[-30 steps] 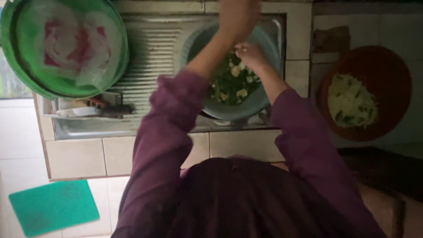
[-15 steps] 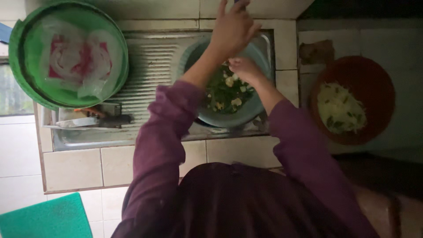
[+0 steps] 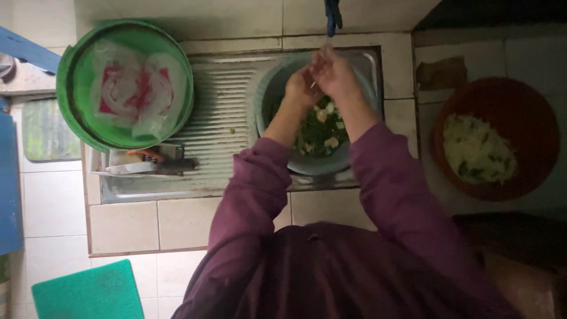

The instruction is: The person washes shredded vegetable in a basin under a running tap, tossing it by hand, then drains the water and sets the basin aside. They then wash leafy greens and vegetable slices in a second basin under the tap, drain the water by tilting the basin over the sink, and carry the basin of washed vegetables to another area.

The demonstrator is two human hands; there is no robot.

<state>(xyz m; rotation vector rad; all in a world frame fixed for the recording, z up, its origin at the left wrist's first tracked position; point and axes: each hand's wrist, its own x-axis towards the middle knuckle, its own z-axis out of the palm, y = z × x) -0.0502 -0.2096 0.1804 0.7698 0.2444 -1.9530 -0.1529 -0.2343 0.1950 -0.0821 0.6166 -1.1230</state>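
Greens and pale pieces (image 3: 319, 133) fill the grey basin (image 3: 277, 94) in the sink, right of the green tub (image 3: 71, 106), and above them the left hand (image 3: 301, 88) and right hand (image 3: 336, 74), apart half a second ago, now meet pinching something small, beside the red bowl (image 3: 531, 118) of shreds.

Green basin (image 3: 71, 112) sitting upper left (crumpled plastic bag (image 3: 131, 94) lying inside); red bowl (image 3: 531, 118) of shredded vegetables (image 3: 475, 150) resting right; green mat (image 3: 88, 292) lying lower left.
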